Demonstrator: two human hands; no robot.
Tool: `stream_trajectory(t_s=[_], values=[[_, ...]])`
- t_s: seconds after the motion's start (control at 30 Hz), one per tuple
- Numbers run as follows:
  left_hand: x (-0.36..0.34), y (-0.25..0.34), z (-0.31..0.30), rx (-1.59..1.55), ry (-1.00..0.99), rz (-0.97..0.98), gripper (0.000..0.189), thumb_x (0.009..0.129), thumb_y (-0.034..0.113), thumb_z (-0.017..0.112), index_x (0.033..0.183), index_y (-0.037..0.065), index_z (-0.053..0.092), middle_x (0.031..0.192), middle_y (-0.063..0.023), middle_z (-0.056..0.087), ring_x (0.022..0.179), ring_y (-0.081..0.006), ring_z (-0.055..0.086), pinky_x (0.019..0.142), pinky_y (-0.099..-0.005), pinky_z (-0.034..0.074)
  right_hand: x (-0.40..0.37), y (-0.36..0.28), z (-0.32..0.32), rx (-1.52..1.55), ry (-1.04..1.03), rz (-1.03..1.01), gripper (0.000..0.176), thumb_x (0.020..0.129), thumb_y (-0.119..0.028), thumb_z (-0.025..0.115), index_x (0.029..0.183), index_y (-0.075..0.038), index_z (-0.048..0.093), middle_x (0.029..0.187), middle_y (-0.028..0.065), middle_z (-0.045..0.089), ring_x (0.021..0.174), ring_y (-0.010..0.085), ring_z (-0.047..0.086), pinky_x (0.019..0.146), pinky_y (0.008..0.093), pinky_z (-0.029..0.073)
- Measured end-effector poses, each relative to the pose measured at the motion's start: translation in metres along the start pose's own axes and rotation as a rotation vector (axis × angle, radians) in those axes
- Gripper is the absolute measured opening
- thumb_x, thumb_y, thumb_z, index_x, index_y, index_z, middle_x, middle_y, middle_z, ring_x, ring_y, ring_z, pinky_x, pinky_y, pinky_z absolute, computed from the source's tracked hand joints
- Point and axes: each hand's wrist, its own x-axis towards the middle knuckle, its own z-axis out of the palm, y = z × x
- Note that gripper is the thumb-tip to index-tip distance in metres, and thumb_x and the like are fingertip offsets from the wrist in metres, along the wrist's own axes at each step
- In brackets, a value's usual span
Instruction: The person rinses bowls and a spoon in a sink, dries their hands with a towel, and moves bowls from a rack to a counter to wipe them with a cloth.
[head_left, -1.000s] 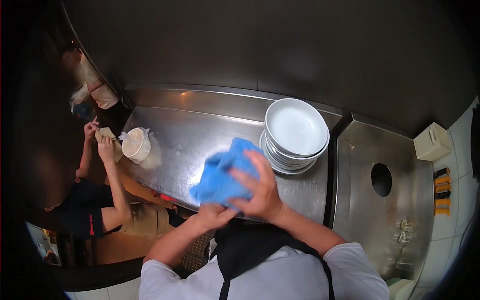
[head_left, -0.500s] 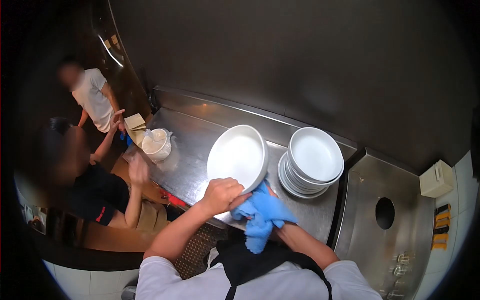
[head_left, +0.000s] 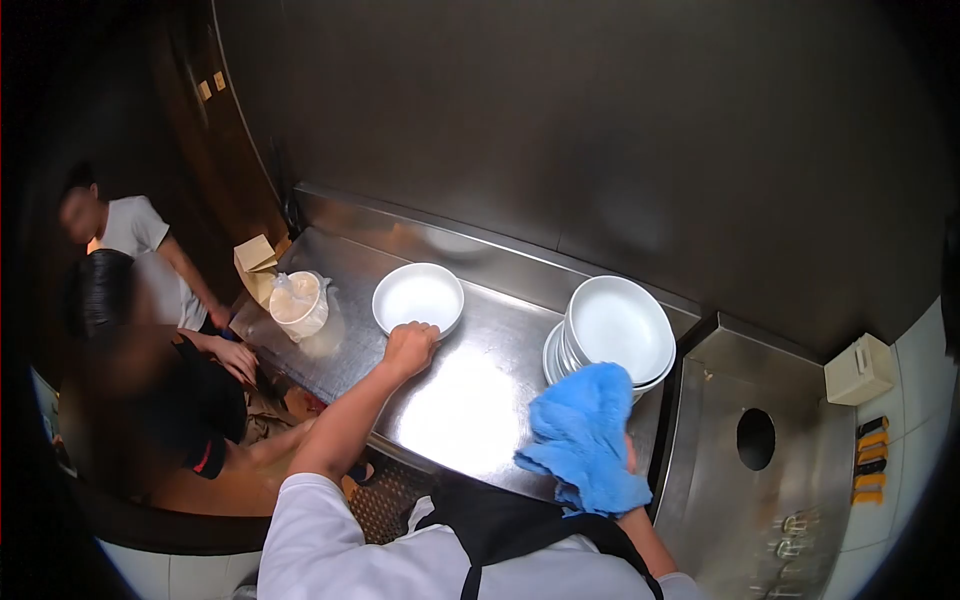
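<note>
A white bowl [head_left: 418,292] stands on the steel counter, left of its middle. My left hand [head_left: 411,347] grips the near rim with fingers curled over it. To the right, a blue cloth [head_left: 582,435] hangs bunched from my right hand [head_left: 631,456], which is mostly hidden behind it. The cloth overlaps the near side of a stack of white bowls [head_left: 622,318] in this view. Lower down in that stack, wider rims stick out at the left.
A white tub [head_left: 299,303] in a clear plastic bag and some folded tan card [head_left: 255,262] occupy the counter's left end. Two people stand beyond that end. On the right are a steel surface with a round hole [head_left: 756,439] and a cream wall box [head_left: 859,369].
My left hand has carried the bowl left and away from me onto the counter. My right hand, with the cloth, has parted from the bowl and moved right to the stack.
</note>
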Motion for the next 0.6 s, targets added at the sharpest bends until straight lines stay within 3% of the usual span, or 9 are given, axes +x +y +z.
stream_trajectory(t_s=[0.27, 0.47, 0.53, 0.57, 0.6], values=[[0.008, -0.007, 0.017, 0.052, 0.002, -0.076, 0.015, 0.076, 0.019, 0.072, 0.076, 0.007, 0.062, 0.074, -0.0111, 0.065, 0.075, -0.0313, 0.063, 0.068, -0.0438, 0.050, -0.057, -0.036, -0.019, 0.010, 0.127, -0.353, 0.051, 0.098, -0.035, 0.053, 0.135, 0.000, 0.049, 0.130, 0.0174, 0.058, 0.118, 0.0304, 0.056, 0.103, 0.0416, 0.045], [0.039, 0.028, -0.004, 0.216, -0.422, -0.365, 0.031, 0.075, 0.022, 0.077, 0.094, 0.002, 0.064, 0.098, -0.0185, 0.064, 0.093, -0.0333, 0.062, 0.080, -0.0452, 0.051, -0.059, -0.070, -0.017, -0.015, 0.132, -0.555, 0.052, 0.098, -0.035, 0.052, 0.135, 0.000, 0.048, 0.130, 0.0174, 0.057, 0.118, 0.0305, 0.056, 0.103, 0.0416, 0.045], [0.065, 0.078, -0.055, -0.024, -0.289, -0.113, 0.047, 0.072, 0.021, 0.080, 0.108, -0.002, 0.062, 0.111, -0.0214, 0.062, 0.104, -0.0349, 0.060, 0.089, -0.0448, 0.049, -0.058, -0.079, -0.016, -0.021, 0.126, -0.585, 0.052, 0.098, -0.036, 0.052, 0.135, 0.000, 0.048, 0.130, 0.0174, 0.057, 0.118, 0.0305, 0.056, 0.103, 0.0417, 0.044], [0.076, 0.104, -0.072, -0.200, -0.133, 0.020, 0.060, 0.070, 0.020, 0.082, 0.121, 0.000, 0.059, 0.120, -0.0219, 0.060, 0.113, -0.0398, 0.056, 0.098, -0.0438, 0.046, -0.057, -0.082, -0.016, -0.020, 0.123, -0.596, 0.052, 0.098, -0.036, 0.052, 0.135, 0.000, 0.048, 0.130, 0.0174, 0.057, 0.118, 0.0306, 0.056, 0.103, 0.0417, 0.044], [0.087, 0.124, -0.084, -0.295, -0.071, 0.196, 0.062, 0.071, 0.018, 0.082, 0.125, 0.002, 0.056, 0.128, -0.0215, 0.056, 0.120, -0.0395, 0.052, 0.101, -0.0445, 0.044, -0.056, -0.086, -0.016, -0.020, 0.116, -0.606, 0.052, 0.098, -0.036, 0.052, 0.135, 0.000, 0.048, 0.130, 0.0174, 0.057, 0.118, 0.0306, 0.056, 0.103, 0.0417, 0.044]])
